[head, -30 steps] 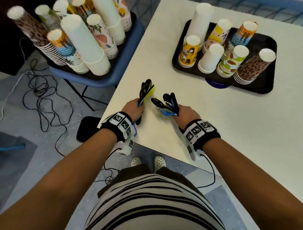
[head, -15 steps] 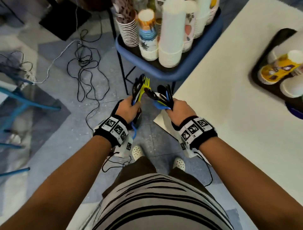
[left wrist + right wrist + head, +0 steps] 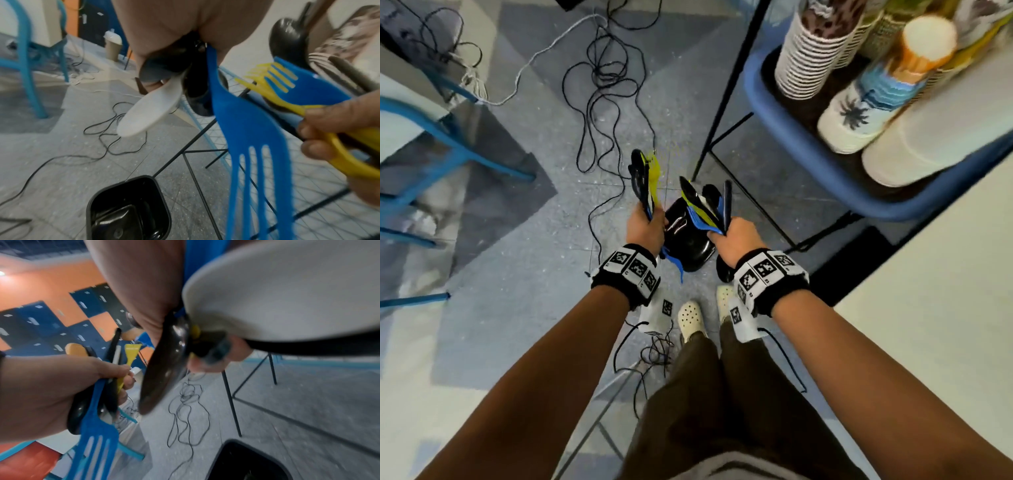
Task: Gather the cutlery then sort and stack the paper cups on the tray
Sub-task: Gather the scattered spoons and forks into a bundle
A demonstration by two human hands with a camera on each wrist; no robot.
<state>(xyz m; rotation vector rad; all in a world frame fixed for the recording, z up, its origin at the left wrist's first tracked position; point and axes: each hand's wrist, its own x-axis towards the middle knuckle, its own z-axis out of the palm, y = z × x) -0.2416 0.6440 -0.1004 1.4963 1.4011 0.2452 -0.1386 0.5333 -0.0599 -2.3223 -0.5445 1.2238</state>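
Observation:
My left hand point(image 3: 646, 224) grips a bundle of plastic cutlery point(image 3: 645, 178) in black, yellow and blue, its ends sticking out above and below the fist. My right hand point(image 3: 729, 236) grips a second bundle point(image 3: 709, 205) of black, blue, yellow and white pieces. Both hands hang close together above a black bin point(image 3: 688, 246) on the floor. In the left wrist view a blue fork point(image 3: 252, 146) and a white spoon point(image 3: 148, 112) point down toward the bin point(image 3: 127, 209). The right wrist view has a white spoon point(image 3: 287, 296) and a black spoon point(image 3: 164, 369) close to the lens. The tray is out of view.
Stacks of paper cups point(image 3: 859, 113) stand on a blue-rimmed stand point(image 3: 808, 164) at the upper right. The white table point(image 3: 928, 308) lies to the right. Loose cables point(image 3: 606, 85) cross the floor ahead, and a blue chair frame point(image 3: 448, 147) stands to the left.
Both hands have carried their cutlery off the table's corner and down over the black bin on the floor. The view has swung left, and the tray of cups has left the frame.

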